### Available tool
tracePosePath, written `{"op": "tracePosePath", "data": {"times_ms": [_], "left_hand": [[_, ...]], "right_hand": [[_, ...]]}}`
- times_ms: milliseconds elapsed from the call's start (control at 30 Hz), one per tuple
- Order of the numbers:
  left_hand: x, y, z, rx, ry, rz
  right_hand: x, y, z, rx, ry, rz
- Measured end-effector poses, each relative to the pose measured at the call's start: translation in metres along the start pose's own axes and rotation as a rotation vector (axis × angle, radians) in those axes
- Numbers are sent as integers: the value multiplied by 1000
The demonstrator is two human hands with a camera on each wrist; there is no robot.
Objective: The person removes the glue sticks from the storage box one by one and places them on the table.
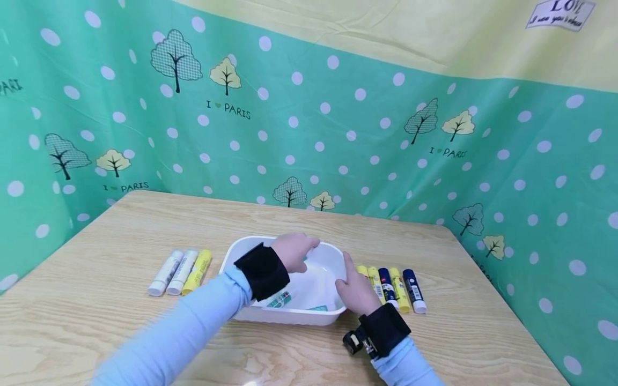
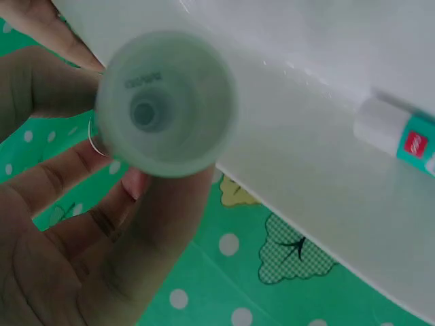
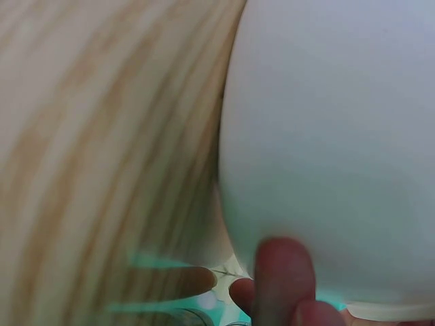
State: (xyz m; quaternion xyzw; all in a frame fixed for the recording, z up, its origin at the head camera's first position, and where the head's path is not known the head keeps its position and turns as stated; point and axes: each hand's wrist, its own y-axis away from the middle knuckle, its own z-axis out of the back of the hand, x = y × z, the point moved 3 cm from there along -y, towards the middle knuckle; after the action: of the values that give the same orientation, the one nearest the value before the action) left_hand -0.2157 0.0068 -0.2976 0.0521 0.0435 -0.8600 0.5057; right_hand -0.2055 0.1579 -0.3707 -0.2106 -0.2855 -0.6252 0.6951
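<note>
1. White tub sits mid-bench, nearer the front edge, with a teal-labelled glue stick lying inside.
2. Left hand hangs over the tub's far rim, fingers grasping another glue stick.
3. Right hand rests on the tub's right wall, fingers relaxed, pressing it.
4. More sticks lie on both sides of the tub.

Head view: bright, even, soft light; faint shadows only. Small glare patch on desk at 6 o'clock edge. Left sleeve motion-blurred at 7 o'clock. Wide-angle bend toward edges; backdrop curves. Left wrist view: very close, soft focus, white tub washed out toward 1 o'clock. Right wrist view: heavily blurred, wood grain smeared, fingertips dark at 6 o'clock.
</note>
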Motion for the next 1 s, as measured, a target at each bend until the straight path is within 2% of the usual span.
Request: {"op": "tracePosePath", "data": {"times_ms": [200, 667, 833, 1000], "left_hand": [[21, 18, 20, -60, -11, 45], [77, 57, 41, -90, 38, 176], [100, 71, 34, -121, -13, 186], [133, 88, 20, -88, 3, 245]], "right_hand": [[-1, 1, 0, 0, -11, -19], [-2, 4, -1, 16, -12, -13], [0, 3, 0, 0, -3, -12], [1, 4, 0, 14, -3, -19]]}}
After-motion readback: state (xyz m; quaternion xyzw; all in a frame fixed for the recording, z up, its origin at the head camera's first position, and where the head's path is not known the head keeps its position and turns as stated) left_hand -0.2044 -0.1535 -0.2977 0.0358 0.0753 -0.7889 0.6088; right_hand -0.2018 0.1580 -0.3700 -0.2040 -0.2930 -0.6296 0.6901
